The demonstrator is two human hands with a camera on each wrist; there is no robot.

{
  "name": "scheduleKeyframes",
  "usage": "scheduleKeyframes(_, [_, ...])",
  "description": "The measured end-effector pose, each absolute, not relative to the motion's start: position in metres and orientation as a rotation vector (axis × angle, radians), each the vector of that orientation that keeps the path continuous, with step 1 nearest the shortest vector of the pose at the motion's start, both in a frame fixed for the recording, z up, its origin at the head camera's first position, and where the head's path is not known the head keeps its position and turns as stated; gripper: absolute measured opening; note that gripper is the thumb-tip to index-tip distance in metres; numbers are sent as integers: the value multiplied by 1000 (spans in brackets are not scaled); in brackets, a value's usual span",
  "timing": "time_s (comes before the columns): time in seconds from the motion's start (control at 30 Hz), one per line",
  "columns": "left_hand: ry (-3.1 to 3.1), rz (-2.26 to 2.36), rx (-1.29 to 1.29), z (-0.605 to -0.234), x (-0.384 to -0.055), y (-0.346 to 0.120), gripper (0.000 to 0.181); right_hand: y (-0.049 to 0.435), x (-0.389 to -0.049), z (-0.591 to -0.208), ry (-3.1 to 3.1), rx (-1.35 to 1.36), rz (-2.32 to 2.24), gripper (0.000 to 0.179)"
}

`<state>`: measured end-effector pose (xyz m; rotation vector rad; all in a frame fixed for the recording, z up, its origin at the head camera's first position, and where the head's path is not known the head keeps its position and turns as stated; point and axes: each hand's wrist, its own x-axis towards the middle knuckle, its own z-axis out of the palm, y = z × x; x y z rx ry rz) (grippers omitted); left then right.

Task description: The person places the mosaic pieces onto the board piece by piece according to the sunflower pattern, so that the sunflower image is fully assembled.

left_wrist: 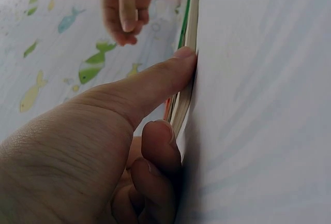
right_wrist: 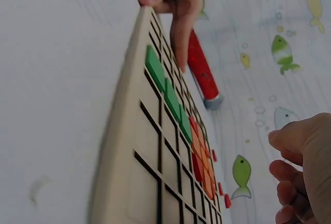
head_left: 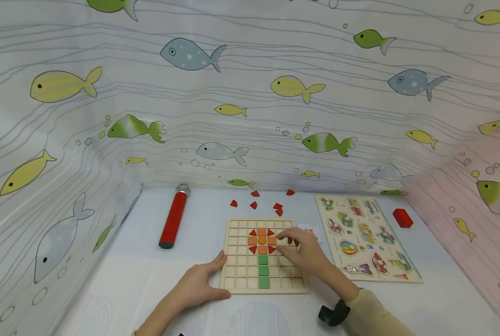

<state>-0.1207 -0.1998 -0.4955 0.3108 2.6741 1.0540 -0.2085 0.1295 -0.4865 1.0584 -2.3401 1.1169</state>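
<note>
Hands (head_left: 200, 283) at gridded wooden board (head_left: 241, 270)

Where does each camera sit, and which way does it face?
Head: on the head, facing forward and down at the gridded board; left hand and right hand show.
Left wrist: on that wrist, facing the board's edge; left hand close, right hand beyond.
Right wrist: on that wrist, facing across the board; right hand at right, left hand at top.
Shared: head and right wrist both show the red microphone.

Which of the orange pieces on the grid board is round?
The middle piece, slightly yellower too; the four orange squares above, below, left and right of it have straight edges.
</note>
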Motion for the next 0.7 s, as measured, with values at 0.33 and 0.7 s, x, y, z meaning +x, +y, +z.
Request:
scheduleKeyframes(0.33, [2675, 1068, 319, -497, -119, -199, 100, 149, -267, -475, -2382, 873, 1070, 22])
scheduleKeyframes(0.7, [2691, 1046, 337, -498, -122, -201, 100, 159, -312, -469, -2472, 732, 1058, 18])
